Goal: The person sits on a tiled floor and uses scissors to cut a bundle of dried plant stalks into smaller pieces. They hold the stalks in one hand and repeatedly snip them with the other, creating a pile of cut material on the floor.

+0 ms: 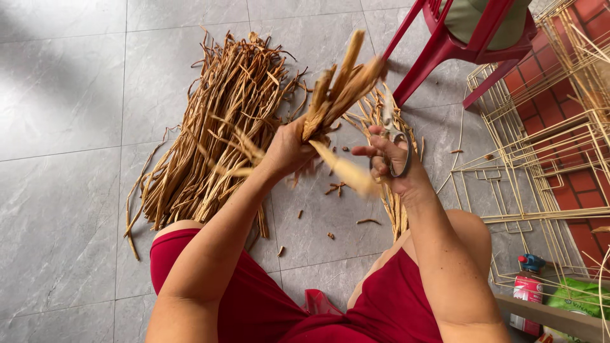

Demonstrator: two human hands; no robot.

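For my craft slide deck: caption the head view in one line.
Seated over grey tiles, the left hand grips a bundle of dried strips while the right hand holds scissors.

Home weaving workshop: wire frames (546,152), dried fibre strips (216,127).

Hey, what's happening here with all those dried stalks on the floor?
A seated person grips a small bunch of tan dried plant strips in the left hand, raised over the grey tiled floor. The right hand holds metal scissors beside it. A big pile of the same strips lies ahead, with short cut bits scattered below the hands. Yellow wire frames stand at right.
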